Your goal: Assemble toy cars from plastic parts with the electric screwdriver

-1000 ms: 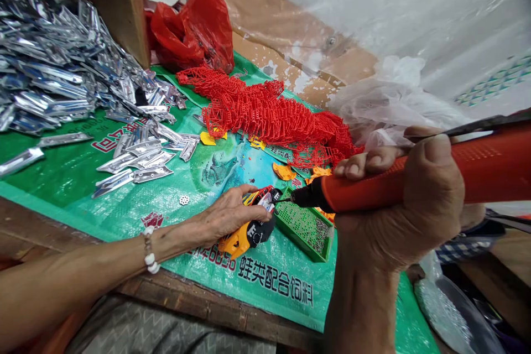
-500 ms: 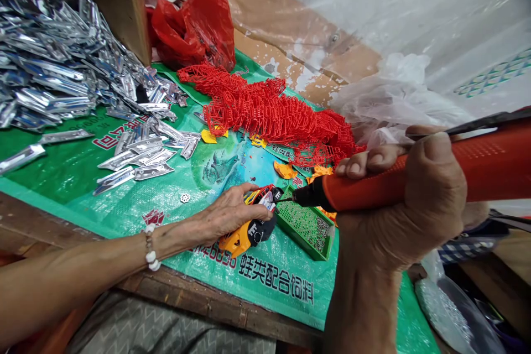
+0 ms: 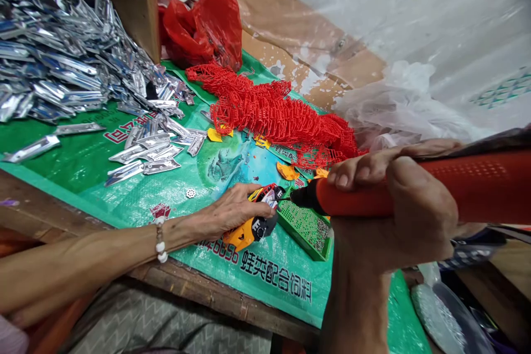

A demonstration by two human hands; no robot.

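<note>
Shiny foil-like metal strips [image 3: 62, 72]; glossy plastic toy car [image 3: 253, 221] — matt, dimpled, probably rubbery screwdriver [image 3: 435, 188]; woven mat [image 3: 136, 204].

Light's pretty soft and even, brightest off the white plastic sheeting [image 3: 415, 16] upper right, so there are only faint shadows on the counter [image 3: 215, 294]. The foil strips [image 3: 62, 61] glare like crazy. Sharpest bit is the toy car [image 3: 253, 227] under my left hand [image 3: 228, 213]. My right hand [image 3: 398, 227] and the red screwdriver [image 3: 456, 191] are so close they go soft and stretched. Edges bend, and the whole thing looks squashed.
</note>
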